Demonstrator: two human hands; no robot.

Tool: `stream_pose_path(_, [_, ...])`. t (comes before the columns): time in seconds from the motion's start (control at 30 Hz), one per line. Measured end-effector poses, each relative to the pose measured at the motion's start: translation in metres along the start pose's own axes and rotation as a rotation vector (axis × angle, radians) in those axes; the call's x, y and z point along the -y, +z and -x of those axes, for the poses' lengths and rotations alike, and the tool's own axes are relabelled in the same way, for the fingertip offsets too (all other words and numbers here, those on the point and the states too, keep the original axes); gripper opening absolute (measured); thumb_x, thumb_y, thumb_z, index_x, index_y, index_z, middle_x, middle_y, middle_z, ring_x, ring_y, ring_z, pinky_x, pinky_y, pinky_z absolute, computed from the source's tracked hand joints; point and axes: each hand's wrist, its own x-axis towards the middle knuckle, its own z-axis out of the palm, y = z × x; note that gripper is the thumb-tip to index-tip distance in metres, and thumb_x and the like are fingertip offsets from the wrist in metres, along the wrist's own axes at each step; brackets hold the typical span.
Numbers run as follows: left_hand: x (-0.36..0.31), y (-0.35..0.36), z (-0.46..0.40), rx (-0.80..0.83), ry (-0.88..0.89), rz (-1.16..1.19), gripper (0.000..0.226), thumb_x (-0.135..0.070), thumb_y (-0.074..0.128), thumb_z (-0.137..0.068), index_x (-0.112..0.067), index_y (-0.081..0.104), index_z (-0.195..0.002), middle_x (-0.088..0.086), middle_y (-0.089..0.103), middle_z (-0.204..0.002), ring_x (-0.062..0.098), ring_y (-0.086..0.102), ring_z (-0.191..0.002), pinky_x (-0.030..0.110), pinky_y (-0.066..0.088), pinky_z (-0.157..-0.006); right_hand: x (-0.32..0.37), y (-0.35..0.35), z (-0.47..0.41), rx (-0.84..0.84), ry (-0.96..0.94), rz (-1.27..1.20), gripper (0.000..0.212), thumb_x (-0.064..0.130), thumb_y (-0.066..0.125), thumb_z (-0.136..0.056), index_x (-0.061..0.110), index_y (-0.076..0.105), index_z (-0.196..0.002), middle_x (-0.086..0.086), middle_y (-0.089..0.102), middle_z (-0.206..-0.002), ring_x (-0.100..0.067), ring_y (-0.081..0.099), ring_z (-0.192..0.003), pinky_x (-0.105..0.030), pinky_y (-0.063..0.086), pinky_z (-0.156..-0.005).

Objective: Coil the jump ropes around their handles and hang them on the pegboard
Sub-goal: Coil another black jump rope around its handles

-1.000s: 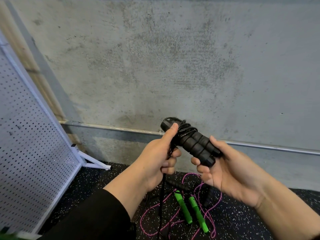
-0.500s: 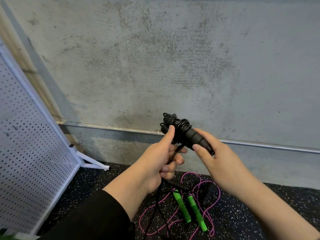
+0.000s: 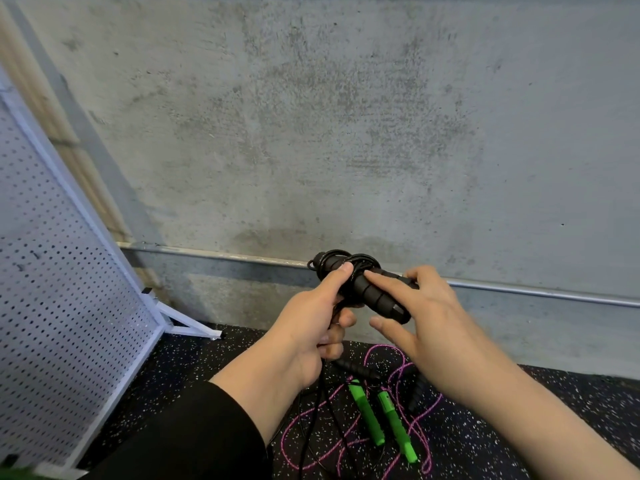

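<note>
Head view: green handles (image 3: 381, 419) (pink rope (image 3: 420, 424)) beneath both hands.

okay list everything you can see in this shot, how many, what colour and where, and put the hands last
black jump rope: one, black, held up before the wall, cord partly coiled round its paired handles, the rest hanging to the floor
green-handled jump rope: one, two green handles with pink cord, loose on the floor
black handles: two it seems, black, on the floor among the pink cord
pegboard: one, white, standing at left
wall: grey concrete, behind
floor: black, speckled
left hand: grips the cord, thumb on the coil
right hand: fingers on the handles
</note>
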Motion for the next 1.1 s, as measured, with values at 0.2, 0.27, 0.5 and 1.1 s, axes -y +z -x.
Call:
stream_pose_path(0.2, [0.0,0.001,-0.002,0.009,0.056,0.008,0.046,-0.058,0.065,-0.089,-0.014,0.069,-0.103,-0.001,0.047,-0.06,0.008,0.019,-0.041,0.02,0.017,-0.037,0.005,-0.002,-0.001,-0.129,0.213,-0.456,0.02,0.046,0.061,-0.093,0.048,0.05,-0.11,0.019,0.054,-0.11,0.0,0.059,-0.089,-0.021,0.047,-0.079])
stream_pose_path(0.27, [0.0,0.003,-0.001,0.025,0.08,-0.003,0.042,-0.057,0.065,-0.089,-0.016,0.066,-0.098,0.0,0.047,-0.061,0.009,0.018,-0.042,0.02,0.017,-0.038,0.008,-0.004,-0.002,-0.124,0.38,-0.742,0.025,0.042,0.066,-0.093,0.042,0.05,-0.112,0.006,0.066,-0.108,-0.015,0.071,-0.079,-0.042,0.059,-0.079])
stream_pose_path(0.5, [0.001,0.005,-0.001,0.047,0.14,-0.128,0.038,-0.052,0.064,-0.09,-0.015,0.063,-0.101,0.002,0.05,-0.064,0.009,0.02,-0.041,0.021,0.017,-0.041,0.011,-0.016,0.001,0.266,0.796,-1.595,0.064,0.062,0.041,-0.098,0.009,0.072,-0.118,-0.026,0.07,-0.092,-0.026,0.062,-0.057,-0.027,0.057,-0.047])
stream_pose_path(1.1, [-0.018,-0.013,0.001,0.044,0.033,-0.202,0.092,-0.083,0.045,-0.084,0.0,0.074,-0.109,-0.005,0.045,-0.059,0.007,0.018,-0.042,0.021,0.015,-0.041,-0.009,-0.019,-0.002,-0.068,0.544,-1.066,0.024,0.025,0.051,-0.103,0.022,0.075,-0.1,-0.007,0.061,-0.089,-0.019,0.049,-0.068,-0.032,0.051,-0.062])
